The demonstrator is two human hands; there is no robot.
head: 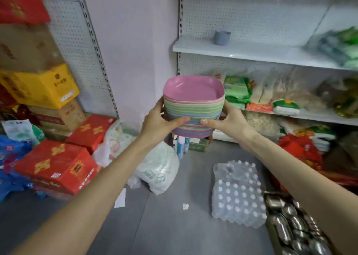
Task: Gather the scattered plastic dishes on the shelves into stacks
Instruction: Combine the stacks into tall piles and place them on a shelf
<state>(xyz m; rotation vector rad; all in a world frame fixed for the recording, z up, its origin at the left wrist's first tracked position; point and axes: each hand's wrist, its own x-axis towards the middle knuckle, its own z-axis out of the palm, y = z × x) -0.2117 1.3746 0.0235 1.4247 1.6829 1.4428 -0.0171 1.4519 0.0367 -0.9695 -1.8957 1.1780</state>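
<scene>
**Setting: small grocery shop, stock corner**

Right half of frame: white metal shelves (251, 51) on slotted uprights, backed by a perforated panel (251, 12), of the retail display type. The middle-right shelf carries sealed bags of packaged food (237, 92), piled several deep. Left side: printed red cartons (56, 163) and a yellow carton (44, 86) stacked on the grey floor (164, 225). Lower right: a shrink-wrapped pack of bottles (236, 192) beside a pack of metal cans (290, 225), sold-by-the-case stock.
</scene>
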